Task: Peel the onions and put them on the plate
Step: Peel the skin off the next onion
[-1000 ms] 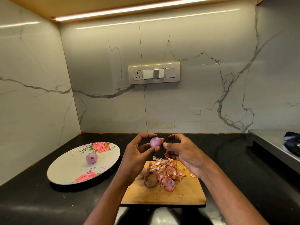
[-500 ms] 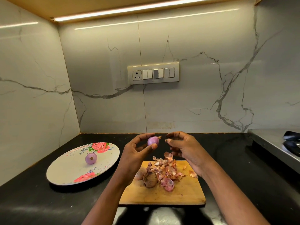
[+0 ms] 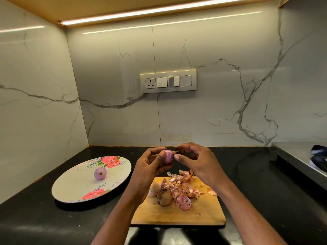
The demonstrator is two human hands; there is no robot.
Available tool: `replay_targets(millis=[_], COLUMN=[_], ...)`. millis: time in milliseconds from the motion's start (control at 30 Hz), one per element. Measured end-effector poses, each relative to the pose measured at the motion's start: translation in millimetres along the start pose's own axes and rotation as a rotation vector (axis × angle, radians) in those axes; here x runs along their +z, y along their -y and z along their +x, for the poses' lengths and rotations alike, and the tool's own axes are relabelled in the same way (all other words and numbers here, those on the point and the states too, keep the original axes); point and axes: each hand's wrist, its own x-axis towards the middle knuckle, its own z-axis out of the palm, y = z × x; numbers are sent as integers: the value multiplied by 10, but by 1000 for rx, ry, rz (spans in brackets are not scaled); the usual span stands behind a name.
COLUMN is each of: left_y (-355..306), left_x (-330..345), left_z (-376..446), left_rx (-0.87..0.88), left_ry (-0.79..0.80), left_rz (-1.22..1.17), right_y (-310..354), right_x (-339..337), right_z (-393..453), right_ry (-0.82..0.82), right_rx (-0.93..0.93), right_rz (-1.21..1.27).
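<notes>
One onion (image 3: 153,189) half hidden, stove (image 3: 304,160) cropped

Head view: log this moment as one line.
left hand holds onion | right hand pinches skin at tip | plate: one peeled onion

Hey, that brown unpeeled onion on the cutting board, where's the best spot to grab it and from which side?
Probably from above and the near-left: the unpeeled onion shows its rounded top and near flank bare there. Pinch across its widest part. Loose peels crowd its right and far sides, on the cutting board.
</notes>
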Motion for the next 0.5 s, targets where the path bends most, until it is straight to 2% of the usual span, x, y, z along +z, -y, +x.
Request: replay_targets(millis=[200,500], left_y=[19,17], left_x=[-1,-30], left_z=[-1,-6], left_rx=[58,91], left_ry=[5,49], left_rz=[154,357], right_y=[-22,-72], right_x=[35,-8], right_z=[-36,-74], right_ry=[-87,-11], right_rx=[-156,-301], right_rz=[-255,-593])
